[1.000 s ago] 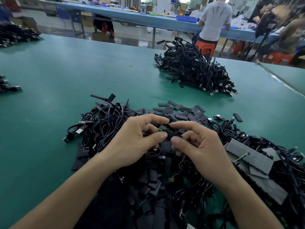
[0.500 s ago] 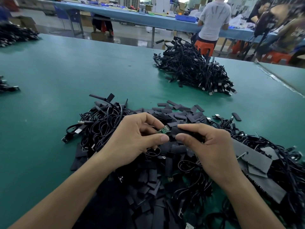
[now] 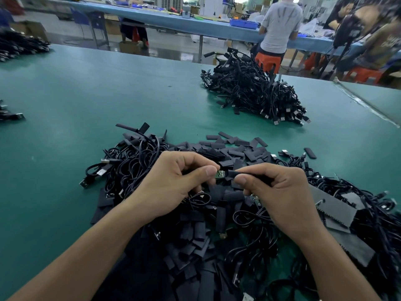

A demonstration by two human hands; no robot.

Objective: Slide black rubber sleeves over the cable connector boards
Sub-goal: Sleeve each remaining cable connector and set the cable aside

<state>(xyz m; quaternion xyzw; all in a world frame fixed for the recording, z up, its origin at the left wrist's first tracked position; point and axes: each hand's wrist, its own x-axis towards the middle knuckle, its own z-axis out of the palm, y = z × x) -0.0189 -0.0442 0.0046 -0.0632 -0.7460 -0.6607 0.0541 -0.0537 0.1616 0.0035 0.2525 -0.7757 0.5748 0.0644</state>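
Note:
My left hand [image 3: 173, 183] pinches a small green connector board [image 3: 221, 174] between thumb and forefinger. My right hand [image 3: 280, 192] pinches a black rubber sleeve [image 3: 235, 173] whose open end meets the board's right edge. Both hands hover above a heap of loose black sleeves [image 3: 230, 148] and tangled black cables [image 3: 130, 166] on the green table [image 3: 108, 94]. Part of the sleeve is hidden under my right fingers.
A second pile of black cables [image 3: 253, 92] lies at the far right of the table. Grey serrated sheets [image 3: 338, 211] lie to the right of my hands. More cables sit at the left edge [image 3: 10, 115]. People work at a blue bench [image 3: 195, 22] behind.
My right hand has brought the sleeve's end up against the board. The left hand still holds the board in about the same place.

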